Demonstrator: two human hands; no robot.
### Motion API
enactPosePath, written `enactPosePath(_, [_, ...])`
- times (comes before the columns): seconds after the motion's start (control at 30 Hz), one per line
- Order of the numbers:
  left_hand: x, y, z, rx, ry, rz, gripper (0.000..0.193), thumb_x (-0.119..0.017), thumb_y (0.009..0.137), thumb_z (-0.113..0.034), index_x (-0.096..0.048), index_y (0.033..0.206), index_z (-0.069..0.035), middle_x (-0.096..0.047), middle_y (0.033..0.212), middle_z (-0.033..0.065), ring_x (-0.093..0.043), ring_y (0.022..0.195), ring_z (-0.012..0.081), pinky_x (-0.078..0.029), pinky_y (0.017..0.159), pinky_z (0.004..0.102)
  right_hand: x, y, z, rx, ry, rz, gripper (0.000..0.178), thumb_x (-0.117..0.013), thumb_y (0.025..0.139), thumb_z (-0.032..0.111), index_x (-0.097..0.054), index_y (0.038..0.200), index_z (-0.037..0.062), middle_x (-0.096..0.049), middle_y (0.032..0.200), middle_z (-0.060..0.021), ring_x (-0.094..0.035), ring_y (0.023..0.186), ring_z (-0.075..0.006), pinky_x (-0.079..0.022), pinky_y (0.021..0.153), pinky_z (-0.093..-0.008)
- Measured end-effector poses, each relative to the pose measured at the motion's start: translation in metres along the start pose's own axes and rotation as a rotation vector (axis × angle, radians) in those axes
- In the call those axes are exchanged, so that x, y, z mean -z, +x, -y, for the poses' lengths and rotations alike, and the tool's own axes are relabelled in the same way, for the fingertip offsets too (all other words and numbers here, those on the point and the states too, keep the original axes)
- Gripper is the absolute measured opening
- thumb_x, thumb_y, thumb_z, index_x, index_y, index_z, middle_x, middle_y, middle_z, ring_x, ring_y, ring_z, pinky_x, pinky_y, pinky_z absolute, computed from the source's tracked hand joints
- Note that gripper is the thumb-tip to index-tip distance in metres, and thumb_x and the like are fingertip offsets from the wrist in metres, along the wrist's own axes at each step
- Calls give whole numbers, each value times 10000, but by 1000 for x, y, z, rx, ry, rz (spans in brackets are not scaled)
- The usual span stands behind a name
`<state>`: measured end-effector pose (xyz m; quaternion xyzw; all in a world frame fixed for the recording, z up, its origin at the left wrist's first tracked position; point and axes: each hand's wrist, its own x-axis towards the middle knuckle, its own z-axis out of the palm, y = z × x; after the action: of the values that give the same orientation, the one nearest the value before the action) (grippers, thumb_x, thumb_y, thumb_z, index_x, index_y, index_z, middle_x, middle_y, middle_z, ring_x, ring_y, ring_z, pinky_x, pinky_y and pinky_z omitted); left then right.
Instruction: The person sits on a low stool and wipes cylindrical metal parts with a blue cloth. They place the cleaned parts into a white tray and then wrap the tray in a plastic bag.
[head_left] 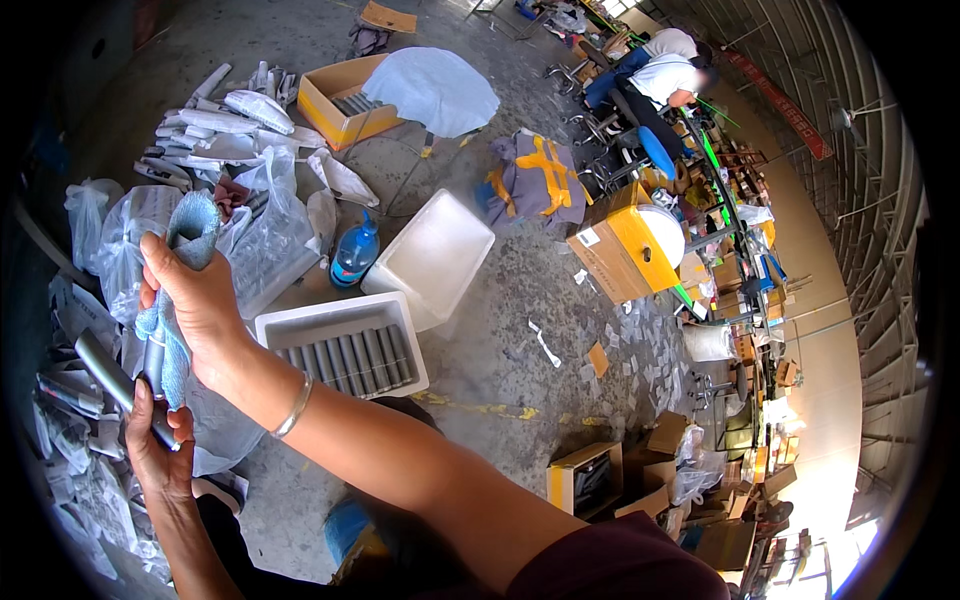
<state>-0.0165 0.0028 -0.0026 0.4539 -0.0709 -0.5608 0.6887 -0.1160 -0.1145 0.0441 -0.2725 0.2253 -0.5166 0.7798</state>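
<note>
My left hand is closed on grey tubes. One dark grey tube slants up and left out of it. Another, lighter tube runs up from its fingers into a light blue cloth. My right hand, with a metal bangle on the wrist, grips this cloth wrapped around the tube's upper part. Just right of my hands, a white plastic bin holds a row of similar grey tubes. A second white bin leans behind it, beside a blue spray bottle.
Paper-wrapped bundles and clear plastic bags lie at left. A cardboard box of tubes stands behind, near a cloth-covered stool. Cartons line the right side; people work at a far bench.
</note>
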Motion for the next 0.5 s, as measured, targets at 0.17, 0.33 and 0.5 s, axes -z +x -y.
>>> enactPosePath(0.17, [5, 1, -1, -163, 195, 51, 234, -634, 882, -174, -580, 1012, 13, -592, 777, 97, -528, 575, 111, -427, 510, 208, 0, -1, -3, -8, 26, -67, 321, -716, 820, 383, -540, 780, 118, -528, 681, 19, -525, 631, -86, -431, 602, -246])
enactPosePath(0.33, [2, -2, -10, -1048, 1283, 81, 338, -588, 782, 8, -574, 1113, 68, -641, 889, 124, -580, 736, 164, -457, 713, 288, 4, 0, -14, -120, 74, -208, 323, -710, 821, 400, -551, 772, 123, -522, 706, 26, -505, 656, -86, -421, 625, -245])
enactPosePath(0.5, [3, -2, -3, -381, 584, 105, 363, -677, 823, -167, -555, 1095, 39, -608, 782, 86, -583, 661, 158, -462, 606, 264, 9, 1, -2, -100, -23, -118, 350, -726, 799, 418, -553, 766, 115, -531, 683, 19, -515, 639, -89, -425, 616, -251])
